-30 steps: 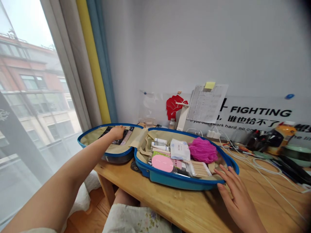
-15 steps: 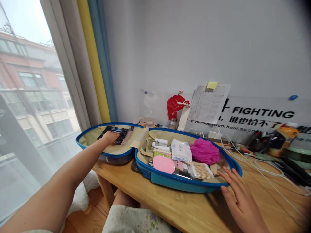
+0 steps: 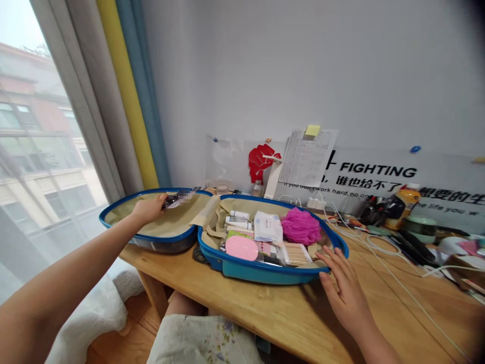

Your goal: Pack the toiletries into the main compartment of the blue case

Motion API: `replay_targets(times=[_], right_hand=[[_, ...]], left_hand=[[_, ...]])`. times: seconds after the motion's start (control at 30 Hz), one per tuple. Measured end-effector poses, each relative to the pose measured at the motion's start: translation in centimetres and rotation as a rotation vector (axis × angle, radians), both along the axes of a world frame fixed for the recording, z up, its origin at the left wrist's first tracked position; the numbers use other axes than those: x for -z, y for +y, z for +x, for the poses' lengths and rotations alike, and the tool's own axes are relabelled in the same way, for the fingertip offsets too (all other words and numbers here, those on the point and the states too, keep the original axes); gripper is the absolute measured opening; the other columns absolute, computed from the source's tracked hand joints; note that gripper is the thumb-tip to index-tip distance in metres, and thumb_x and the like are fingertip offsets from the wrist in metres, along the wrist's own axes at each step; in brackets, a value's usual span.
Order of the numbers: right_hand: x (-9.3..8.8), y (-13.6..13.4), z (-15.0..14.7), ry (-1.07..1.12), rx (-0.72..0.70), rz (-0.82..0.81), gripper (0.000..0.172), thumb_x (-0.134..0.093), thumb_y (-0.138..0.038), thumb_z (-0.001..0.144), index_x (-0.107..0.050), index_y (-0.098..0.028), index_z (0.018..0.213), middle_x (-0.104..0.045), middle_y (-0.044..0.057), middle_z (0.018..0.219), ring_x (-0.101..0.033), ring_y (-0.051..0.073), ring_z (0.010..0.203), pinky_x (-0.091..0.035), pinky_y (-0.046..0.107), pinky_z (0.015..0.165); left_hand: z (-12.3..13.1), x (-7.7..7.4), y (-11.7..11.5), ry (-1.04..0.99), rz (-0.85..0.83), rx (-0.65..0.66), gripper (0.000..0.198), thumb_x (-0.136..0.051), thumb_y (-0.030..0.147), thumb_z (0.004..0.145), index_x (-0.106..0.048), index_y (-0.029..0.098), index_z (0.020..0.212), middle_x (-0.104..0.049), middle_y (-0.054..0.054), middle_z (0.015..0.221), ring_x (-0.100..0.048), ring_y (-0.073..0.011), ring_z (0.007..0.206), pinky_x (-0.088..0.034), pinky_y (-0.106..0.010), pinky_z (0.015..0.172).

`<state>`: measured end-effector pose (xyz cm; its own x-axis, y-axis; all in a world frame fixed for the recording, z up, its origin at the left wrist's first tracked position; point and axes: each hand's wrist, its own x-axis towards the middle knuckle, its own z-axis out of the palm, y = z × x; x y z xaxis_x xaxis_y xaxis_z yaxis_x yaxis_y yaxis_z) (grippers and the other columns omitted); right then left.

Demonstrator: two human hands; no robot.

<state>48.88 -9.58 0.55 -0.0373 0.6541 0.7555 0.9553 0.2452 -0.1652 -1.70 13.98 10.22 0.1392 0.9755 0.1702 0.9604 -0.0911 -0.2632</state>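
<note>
a yellow curtain (image 3: pixel 130 101) hangs beside a blue curtain (image 3: pixel 147 101). a red fist (image 3: pixel 259 164) is near white papers (image 3: pixel 306 159) with a yellow note (image 3: pixel 312 130) on top. an orange bottle (image 3: pixel 409 198) stands by a green bowl (image 3: pixel 421 221).

The person wears a pale, off-white garment (image 3: pixel 185 336) at the near middle of the scene, its cloth soft and lightly creased. Small flowers (image 3: pixel 228 339), purple with touches of yellow and green, are printed in a loose cluster toward its right side. Whether it is a skirt, a dress or shorts cannot be told. The legs (image 3: pixel 187 305) are bare just beyond its far edge. On the left, the left forearm (image 3: pixel 87 273) and left hand (image 3: pixel 149 210) are bare; on the right, so are the slim-fingered right hand (image 3: pixel 343 290) and its wrist.
</note>
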Motion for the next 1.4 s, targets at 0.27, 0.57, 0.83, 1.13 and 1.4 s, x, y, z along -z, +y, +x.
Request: replay_targets(times=[0.27,0.57,0.83,1.13,1.4], right_hand=[[0.2,0.1,0.0,0.031,0.007,-0.008,0.036,-0.038,-0.038,0.093,-0.053,-0.025,0.124,-0.051,0.008,0.136,-0.037,0.028,0.136,-0.04,0.052,0.103],[0.3,0.1,0.0,0.051,0.013,-0.024,0.037,-0.039,-0.039,0.092,-0.054,-0.025,0.123,-0.051,0.008,0.136,-0.037,0.028,0.136,-0.041,0.053,0.103],[0.0,-0.1,0.0,0.044,0.013,-0.038,0.038,-0.039,-0.039,0.092,-0.055,-0.026,0.124,-0.052,0.008,0.135,-0.038,0.029,0.135,-0.042,0.053,0.102],[-0.1,0.0,0.0,0.065,0.016,-0.05,0.038,-0.039,-0.041,0.091,-0.056,-0.026,0.122,-0.053,0.008,0.135,-0.038,0.028,0.135,-0.042,0.052,0.103],[0.2,0.1,0.1,0.06,0.015,-0.022,0.038,-0.038,-0.041,0.092,-0.055,-0.025,0.122,-0.053,0.008,0.135,-0.038,0.028,0.135,-0.042,0.052,0.102]], left_hand=[[6.2,-5.0,-4.3,-0.072,0.267,0.197,0.052,-0.042,0.024,0.084,-0.039,0.028,0.136,-0.049,-0.004,0.139,-0.064,-0.0259,0.099,-0.05,-0.032,0.072],[16.0,-4.0,-6.1,0.067,0.145,0.752,0.055,-0.043,0.01,0.084,-0.039,0.028,0.136,-0.046,-0.003,0.141,-0.058,-0.018,0.109,-0.047,-0.025,0.082],[18.7,-1.8,-4.2,0.152,0.03,0.946,0.048,-0.047,0.014,0.084,-0.046,0.028,0.13,-0.057,-0.009,0.124,-0.061,-0.0223,0.097,-0.047,-0.031,0.07],[17.8,-0.8,-3.4,0.173,-0.078,1.037,0.049,-0.054,0.023,0.08,-0.047,0.026,0.128,-0.06,-0.009,0.117,-0.064,-0.0214,0.09,-0.045,-0.029,0.067],[16.8,-0.5,-3.4,0.093,-0.167,1.014,0.055,-0.059,0.016,0.074,-0.051,0.029,0.126,-0.067,-0.002,0.102,-0.065,-0.0173,0.078,-0.047,-0.026,0.071]])
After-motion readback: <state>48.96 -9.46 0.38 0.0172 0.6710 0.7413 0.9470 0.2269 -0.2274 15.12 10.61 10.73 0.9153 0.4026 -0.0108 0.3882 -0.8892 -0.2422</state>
